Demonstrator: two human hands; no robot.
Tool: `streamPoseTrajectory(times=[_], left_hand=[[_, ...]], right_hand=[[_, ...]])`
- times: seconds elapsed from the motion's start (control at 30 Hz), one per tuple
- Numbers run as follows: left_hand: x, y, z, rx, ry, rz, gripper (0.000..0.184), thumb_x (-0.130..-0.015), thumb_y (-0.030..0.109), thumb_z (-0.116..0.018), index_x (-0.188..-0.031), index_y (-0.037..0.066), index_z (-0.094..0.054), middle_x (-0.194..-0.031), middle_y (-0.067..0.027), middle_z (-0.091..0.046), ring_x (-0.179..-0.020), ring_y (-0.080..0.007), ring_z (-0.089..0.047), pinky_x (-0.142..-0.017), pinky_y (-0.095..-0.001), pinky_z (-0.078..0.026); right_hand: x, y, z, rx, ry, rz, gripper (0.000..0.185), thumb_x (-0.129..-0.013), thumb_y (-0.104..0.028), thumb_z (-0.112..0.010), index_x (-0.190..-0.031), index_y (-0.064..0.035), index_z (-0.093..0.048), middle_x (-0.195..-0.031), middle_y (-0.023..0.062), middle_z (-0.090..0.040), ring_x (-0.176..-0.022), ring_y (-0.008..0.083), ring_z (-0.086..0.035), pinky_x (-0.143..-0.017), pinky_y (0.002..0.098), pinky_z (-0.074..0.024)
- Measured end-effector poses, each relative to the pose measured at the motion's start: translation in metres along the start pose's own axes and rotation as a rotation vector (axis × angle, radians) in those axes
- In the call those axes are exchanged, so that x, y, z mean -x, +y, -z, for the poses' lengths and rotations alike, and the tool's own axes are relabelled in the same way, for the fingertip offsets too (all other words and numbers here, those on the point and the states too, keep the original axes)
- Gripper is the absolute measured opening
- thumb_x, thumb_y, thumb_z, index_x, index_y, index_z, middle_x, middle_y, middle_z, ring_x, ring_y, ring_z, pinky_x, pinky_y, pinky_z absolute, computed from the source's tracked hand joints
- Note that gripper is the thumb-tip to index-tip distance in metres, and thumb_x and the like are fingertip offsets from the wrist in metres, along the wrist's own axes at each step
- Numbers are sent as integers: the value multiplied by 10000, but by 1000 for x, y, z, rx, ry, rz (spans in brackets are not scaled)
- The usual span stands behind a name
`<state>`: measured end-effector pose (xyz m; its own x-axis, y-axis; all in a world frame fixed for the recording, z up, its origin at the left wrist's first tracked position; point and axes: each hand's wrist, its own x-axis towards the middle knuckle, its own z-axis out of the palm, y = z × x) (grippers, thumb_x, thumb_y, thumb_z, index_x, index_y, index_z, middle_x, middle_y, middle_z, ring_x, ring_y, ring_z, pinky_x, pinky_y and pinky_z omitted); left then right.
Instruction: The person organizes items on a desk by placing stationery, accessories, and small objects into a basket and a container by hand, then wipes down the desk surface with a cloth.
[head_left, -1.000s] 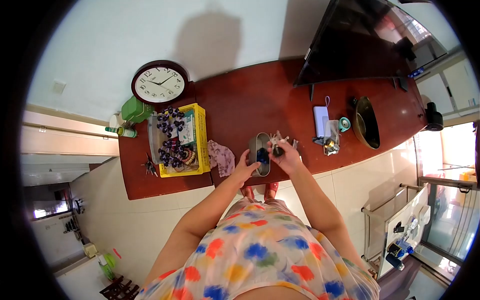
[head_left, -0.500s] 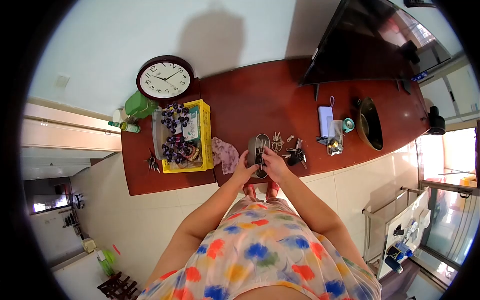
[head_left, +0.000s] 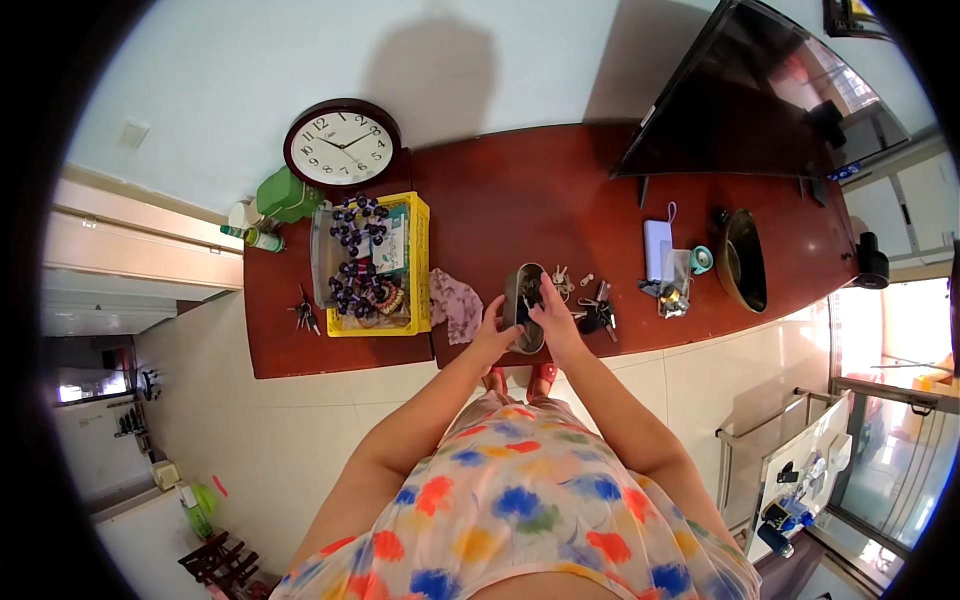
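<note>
An oval grey metal tin (head_left: 514, 290) is held tilted at the table's front edge, with small dark and shiny items inside that I cannot make out. My left hand (head_left: 494, 331) grips its left side, thumb over the near rim. My right hand (head_left: 557, 322) lies along the right side, fingers stretched along the wall and thumb bent over the opening. Just beyond that hand lie some loose keys (head_left: 563, 283). A bunch of keys with a dark fob (head_left: 598, 314) is to their right. Left of the tin rests a crumpled pinkish cloth (head_left: 456, 306).
A yellow basket (head_left: 423, 265) full of odds and ends stands left, near a wall clock (head_left: 342, 143) and more keys (head_left: 304, 312). To the right are a lilac power bank (head_left: 658, 250), a clear box (head_left: 676, 285), teal tape (head_left: 701, 259), a bowl (head_left: 741, 262) and a television (head_left: 760, 100).
My right fingers have straightened along the tin's side, and the shiny pieces that stood up by them now lie lower in the tin. The view has shifted slightly.
</note>
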<state>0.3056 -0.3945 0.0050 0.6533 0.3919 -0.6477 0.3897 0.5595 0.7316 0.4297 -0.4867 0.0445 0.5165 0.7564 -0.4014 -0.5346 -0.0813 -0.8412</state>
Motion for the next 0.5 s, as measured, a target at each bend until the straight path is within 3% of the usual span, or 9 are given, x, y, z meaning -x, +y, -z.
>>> streamPoseTrajectory(times=[0.13, 0.17, 0.27, 0.3, 0.37, 0.47, 0.5], left_hand=[[0, 3, 3, 50, 40, 106, 757, -855, 160, -637, -1458, 257, -191, -1265, -77, -484, -1154, -231, -493, -904, -495, -432], [-2, 2, 4, 73, 63, 132, 754, -857, 165, -636, -1457, 265, -191, -1272, -76, -481, -1165, -235, -485, -911, -509, -424], [0, 3, 8, 89, 101, 160, 754, -857, 170, -637, -1457, 271, -192, -1288, -75, -476, -1189, -245, -467, -922, -536, -411], [1, 4, 9, 84, 107, 161, 755, -856, 170, -638, -1458, 270, -192, -1293, -74, -474, -1196, -249, -462, -924, -543, -409], [1, -1, 14, 101, 118, 153, 751, -857, 167, -637, -1456, 270, -196, -1294, -68, -473, -1189, -248, -466, -923, -544, -410], [7, 1, 17, 89, 150, 174, 745, -856, 165, -638, -1452, 270, -203, -1295, -55, -476, -1174, -236, -474, -919, -540, -416], [10, 3, 17, 79, 163, 186, 743, -856, 165, -639, -1451, 270, -206, -1295, -51, -478, -1169, -231, -477, -917, -538, -418]], right_hand=[[-9, -5, 17, -43, 1, -34, 582, -879, 18, -459, -1441, -14, -308, -1466, 123, -351, -1350, 227, -346, -1063, 315, -348], [-11, -8, 21, -146, 88, -44, 476, -896, -2, -475, -1368, -18, -418, -1411, 111, -420, -1268, 219, -438, -1003, 324, -417], [-39, 13, 67, 202, 187, 78, 428, -905, -63, -522, -1327, -35, -457, -1356, 115, -453, -1168, 216, -507, -949, 338, -458], [-47, 20, 84, 463, 227, 77, 462, -886, -123, -569, -1326, -42, -455, -1341, 120, -457, -1161, 226, -509, -952, 356, -448], [-60, 29, 108, 983, 299, 72, 554, -846, -243, -663, -1324, -57, -453, -1311, 130, -465, -1145, 245, -512, -958, 394, -427], [-55, 3, 97, 1644, 282, 114, 793, -685, -385, -793, -1332, -83, -448, -1241, 146, -505, -1146, 306, -494, -985, 469, -355], [-59, 4, 96, 1684, 265, 64, 834, -663, -415, -799, -1340, -91, -438, -1238, 143, -507, -1151, 304, -488, -996, 472, -333]])
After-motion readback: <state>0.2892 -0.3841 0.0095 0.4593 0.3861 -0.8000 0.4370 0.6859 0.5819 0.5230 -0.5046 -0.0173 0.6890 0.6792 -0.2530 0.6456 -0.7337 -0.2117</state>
